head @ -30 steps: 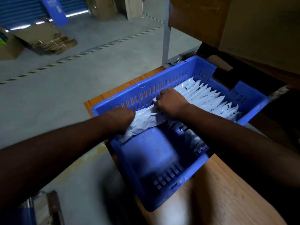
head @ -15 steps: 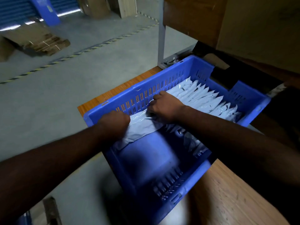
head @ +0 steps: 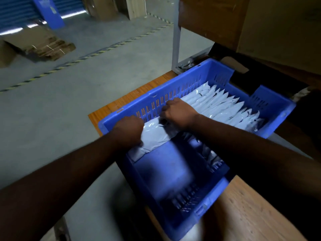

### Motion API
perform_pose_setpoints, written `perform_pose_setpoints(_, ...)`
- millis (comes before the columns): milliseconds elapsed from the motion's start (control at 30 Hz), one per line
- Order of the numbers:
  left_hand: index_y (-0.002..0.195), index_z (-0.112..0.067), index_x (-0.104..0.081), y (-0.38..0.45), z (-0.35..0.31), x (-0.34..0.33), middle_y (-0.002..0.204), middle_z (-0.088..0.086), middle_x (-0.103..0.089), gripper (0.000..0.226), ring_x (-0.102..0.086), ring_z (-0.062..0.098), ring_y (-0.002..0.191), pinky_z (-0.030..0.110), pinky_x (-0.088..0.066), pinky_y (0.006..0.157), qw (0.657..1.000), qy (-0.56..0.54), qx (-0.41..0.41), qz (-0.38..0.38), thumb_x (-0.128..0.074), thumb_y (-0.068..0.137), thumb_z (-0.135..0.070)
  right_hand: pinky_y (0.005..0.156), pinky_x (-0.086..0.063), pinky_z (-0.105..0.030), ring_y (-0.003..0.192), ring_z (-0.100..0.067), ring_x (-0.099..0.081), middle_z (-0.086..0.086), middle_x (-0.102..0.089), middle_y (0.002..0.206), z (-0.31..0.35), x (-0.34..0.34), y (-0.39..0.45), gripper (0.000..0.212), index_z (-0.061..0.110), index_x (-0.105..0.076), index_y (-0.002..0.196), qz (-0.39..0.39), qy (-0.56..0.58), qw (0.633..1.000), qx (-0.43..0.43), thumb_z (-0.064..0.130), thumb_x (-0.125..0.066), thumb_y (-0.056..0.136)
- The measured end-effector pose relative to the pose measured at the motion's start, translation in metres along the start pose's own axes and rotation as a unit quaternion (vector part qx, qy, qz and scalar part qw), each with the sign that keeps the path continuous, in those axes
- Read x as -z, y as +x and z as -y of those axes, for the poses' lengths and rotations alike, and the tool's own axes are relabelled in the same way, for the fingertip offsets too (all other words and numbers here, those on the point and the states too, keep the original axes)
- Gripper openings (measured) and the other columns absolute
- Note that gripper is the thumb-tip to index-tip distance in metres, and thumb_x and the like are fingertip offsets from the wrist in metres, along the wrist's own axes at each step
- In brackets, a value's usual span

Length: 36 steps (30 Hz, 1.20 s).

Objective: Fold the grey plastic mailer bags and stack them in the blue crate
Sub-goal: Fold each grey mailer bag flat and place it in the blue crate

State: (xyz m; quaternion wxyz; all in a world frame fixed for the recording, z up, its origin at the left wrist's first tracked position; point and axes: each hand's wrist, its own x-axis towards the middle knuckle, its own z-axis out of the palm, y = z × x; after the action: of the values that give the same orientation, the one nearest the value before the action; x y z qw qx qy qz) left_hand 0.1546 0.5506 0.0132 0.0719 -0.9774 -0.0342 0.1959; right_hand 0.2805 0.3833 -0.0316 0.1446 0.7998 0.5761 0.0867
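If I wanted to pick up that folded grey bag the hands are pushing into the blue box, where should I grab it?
Probably pinch the folded mailer bag along its top edge, coming straight down from above. It stands on edge against the slotted wall of the blue crate, with the left hand and right hand at its ends, and the row of folded bags lies beside it, so only the top looks reachable.

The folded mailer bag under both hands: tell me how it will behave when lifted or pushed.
The folded mailer bag probably flops: it creases and sags between the left hand and right hand. Its glossy film looks slippery, so a loose grip may slide. It seems light and may spring open unless wedged against the row of bags.
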Motion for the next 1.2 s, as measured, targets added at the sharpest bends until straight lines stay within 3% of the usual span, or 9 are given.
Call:
perform_pose_setpoints(100, 0.117, -0.010, -0.061, -0.003, 0.005, 0.001, 0.124, 0.018, -0.065, 0.051, -0.064, 0.038, 0.113, 0.039, -0.051, 0.087, 0.999, -0.029, -0.017, -0.015, -0.087, 0.079, -0.031, 0.064, -0.045, -0.032, 0.070, -0.028, -0.066, 0.001, -0.069, 0.069, 0.001, 0.004, 0.009, 0.010, 0.023, -0.074, 0.072, -0.020, -0.017, 0.999, -0.045, 0.028, -0.074, 0.064)
perform_pose_setpoints(200, 0.124, -0.007, -0.054, 0.000, 0.000, -0.002, 0.125, 0.021, -0.064, 0.034, -0.065, 0.040, 0.114, 0.045, -0.051, 0.089, 0.998, -0.008, -0.032, -0.049, -0.066, 0.092, -0.010, 0.066, -0.045, -0.030, 0.071, -0.026, -0.068, 0.004, -0.069, 0.067, 0.013, -0.002, 0.018, 0.016, 0.024, -0.074, 0.072, 0.001, -0.023, 0.995, -0.102, 0.030, -0.084, 0.061)
perform_pose_setpoints(367, 0.126, -0.021, -0.055, -0.010, 0.000, 0.004, 0.131, 0.008, -0.063, 0.049, -0.062, 0.033, 0.119, 0.043, -0.051, 0.090, 0.994, -0.067, -0.042, -0.079, -0.077, 0.086, -0.040, 0.086, -0.046, -0.037, 0.110, -0.033, -0.061, -0.010, -0.067, 0.112, 0.012, 0.022, -0.005, 0.032, 0.018, -0.072, 0.116, 0.004, 0.201, 0.957, -0.207, 0.025, -0.075, 0.085)
perform_pose_setpoints(433, 0.126, -0.027, -0.058, -0.020, -0.008, 0.010, 0.126, -0.001, -0.066, 0.043, -0.062, 0.026, 0.117, 0.042, -0.052, 0.092, 0.973, -0.157, -0.069, -0.153, -0.071, 0.089, -0.044, 0.087, -0.045, -0.033, 0.103, -0.028, -0.063, -0.006, -0.069, 0.109, 0.009, 0.045, -0.035, 0.038, 0.018, -0.070, 0.120, -0.021, 0.320, 0.914, -0.248, 0.023, -0.078, 0.083)
perform_pose_setpoints(500, 0.124, -0.026, -0.061, -0.039, -0.027, 0.015, 0.120, -0.005, -0.068, 0.034, -0.063, 0.021, 0.111, 0.039, -0.051, 0.092, 0.933, -0.235, -0.121, -0.243, -0.067, 0.093, -0.039, 0.082, -0.050, -0.032, 0.084, -0.014, -0.062, 0.004, -0.069, 0.095, 0.017, 0.069, -0.082, 0.022, 0.020, -0.073, 0.110, -0.155, 0.370, 0.867, -0.296, 0.024, -0.075, 0.089)
perform_pose_setpoints(633, 0.120, -0.021, -0.064, -0.095, -0.117, 0.018, 0.116, -0.007, -0.068, 0.027, -0.063, 0.013, 0.109, 0.032, -0.048, 0.097, 0.849, -0.332, -0.266, -0.312, -0.063, 0.094, -0.031, 0.074, -0.052, -0.028, 0.090, -0.007, -0.067, 0.006, -0.071, 0.100, 0.083, 0.114, -0.234, 0.015, 0.016, -0.071, 0.111, -0.363, 0.492, 0.698, -0.373, 0.018, -0.057, 0.105)
perform_pose_setpoints(867, 0.118, -0.024, -0.066, -0.200, -0.345, -0.039, 0.112, -0.011, -0.068, 0.024, -0.062, 0.006, 0.104, 0.032, -0.052, 0.092, 0.799, -0.329, -0.472, -0.173, -0.066, 0.095, -0.026, 0.071, -0.051, -0.029, 0.084, -0.011, -0.068, 0.003, -0.073, 0.093, 0.236, 0.121, -0.489, 0.014, 0.025, -0.071, 0.110, -0.430, 0.418, 0.514, -0.613, 0.019, -0.059, 0.105)
perform_pose_setpoints(1000, 0.122, -0.029, -0.065, -0.264, -0.456, -0.070, 0.117, -0.015, -0.067, 0.025, -0.060, 0.004, 0.110, 0.029, -0.050, 0.090, 0.771, -0.293, -0.557, -0.102, -0.064, 0.097, -0.030, 0.072, -0.054, -0.035, 0.081, -0.010, -0.069, 0.008, -0.074, 0.088, 0.311, 0.116, -0.592, 0.015, 0.022, -0.073, 0.109, -0.433, 0.350, 0.444, -0.702, 0.016, -0.061, 0.104)
perform_pose_setpoints(1200, 0.124, -0.032, -0.063, -0.342, -0.595, -0.094, 0.121, -0.015, -0.066, 0.026, -0.060, 0.006, 0.111, 0.030, -0.050, 0.088, 0.715, -0.237, -0.656, -0.056, -0.062, 0.098, -0.034, 0.063, -0.048, -0.022, 0.076, -0.008, -0.069, 0.012, -0.074, 0.087, 0.387, 0.126, -0.700, 0.014, 0.025, -0.074, 0.105, -0.427, 0.251, 0.369, -0.786, 0.025, -0.061, 0.099)
